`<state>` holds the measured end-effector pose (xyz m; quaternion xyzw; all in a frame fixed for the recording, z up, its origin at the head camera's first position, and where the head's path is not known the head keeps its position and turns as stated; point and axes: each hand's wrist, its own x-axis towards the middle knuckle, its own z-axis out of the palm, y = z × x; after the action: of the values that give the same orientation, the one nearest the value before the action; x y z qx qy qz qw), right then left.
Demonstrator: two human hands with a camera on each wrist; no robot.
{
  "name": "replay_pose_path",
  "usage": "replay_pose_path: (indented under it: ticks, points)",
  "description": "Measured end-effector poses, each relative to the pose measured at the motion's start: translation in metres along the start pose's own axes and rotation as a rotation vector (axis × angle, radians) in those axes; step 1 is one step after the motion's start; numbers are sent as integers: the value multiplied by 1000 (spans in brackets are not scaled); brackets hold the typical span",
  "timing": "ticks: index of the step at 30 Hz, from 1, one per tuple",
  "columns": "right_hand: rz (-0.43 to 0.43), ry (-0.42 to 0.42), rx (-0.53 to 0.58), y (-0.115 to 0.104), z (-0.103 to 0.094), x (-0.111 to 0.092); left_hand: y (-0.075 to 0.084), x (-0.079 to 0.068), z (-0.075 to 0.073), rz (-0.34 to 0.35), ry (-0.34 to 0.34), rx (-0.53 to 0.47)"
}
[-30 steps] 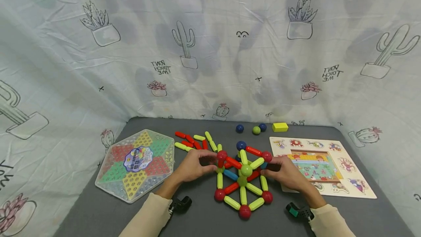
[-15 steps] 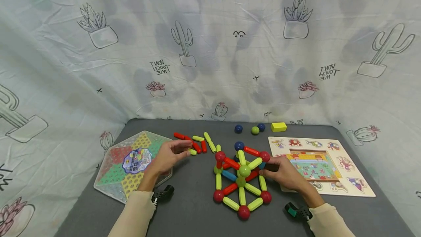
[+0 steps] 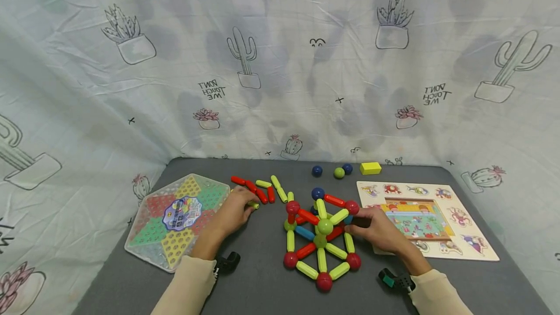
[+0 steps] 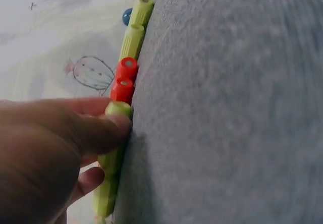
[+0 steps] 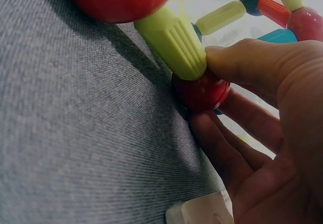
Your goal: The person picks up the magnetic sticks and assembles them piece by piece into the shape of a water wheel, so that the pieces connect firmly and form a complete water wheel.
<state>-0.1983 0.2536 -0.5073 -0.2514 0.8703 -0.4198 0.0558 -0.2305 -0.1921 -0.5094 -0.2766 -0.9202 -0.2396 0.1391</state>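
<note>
My left hand (image 3: 233, 212) is at the loose magnetic rods, left of the middle. In the left wrist view its thumb and fingers pinch a yellow-green magnetic rod (image 4: 119, 109) low at the cloth, and another yellow-green rod (image 4: 104, 196) lies in line behind it. A framework of magnetic rods and balls (image 3: 325, 227) stands at the middle, in yellow-green, red and blue. At its right side my right hand (image 3: 379, 230) grips a red ball (image 5: 202, 94) between thumb and fingers, with a yellow-green rod (image 5: 174, 40) joined to that ball.
Several loose red rods (image 3: 251, 186) and yellow-green rods (image 3: 279, 188) lie behind. Blue balls (image 3: 317, 171), a green ball (image 3: 339, 173) and a yellow block (image 3: 370, 168) sit at the back edge. A hexagonal game board (image 3: 153, 237) is left, a wooden puzzle board (image 3: 477, 252) right.
My left hand has let go of the framework's left side, moved left to the loose rods and taken hold of a yellow-green one. The right hand stays on the framework.
</note>
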Motion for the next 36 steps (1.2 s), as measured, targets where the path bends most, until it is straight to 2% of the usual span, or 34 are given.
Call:
replay_pose_path:
  ticks: [6,11,13,17,20,22,24,27,31,36]
  points:
    - [-6,-1,4,-1,0,0,3,-4,-3,-160,-42,-154]
    - [-6,-3,5,-1,0,1,10,-2,-7,-267,-7,-317]
    - [-7,-7,3,-1,0,1,19,2,-10,-321,23,-427]
    - [-10,-7,-5,-1,0,1,47,17,-16,-424,85,-733]
    - [-5,-5,-2,-1,0,1,71,35,-17,-454,109,-949]
    - [-2,-4,4,-2,0,0,85,46,-15,-451,102,-1036]
    - [3,-7,10,-2,0,1,97,55,-12,-440,78,-1052]
    - [1,-11,18,-2,1,0,106,62,-5,-437,3,-985]
    - [-10,-14,20,-2,1,1,109,64,-1,-445,-108,-900]
    - [-13,-7,11,-2,0,0,110,66,-3,-446,-217,-830]
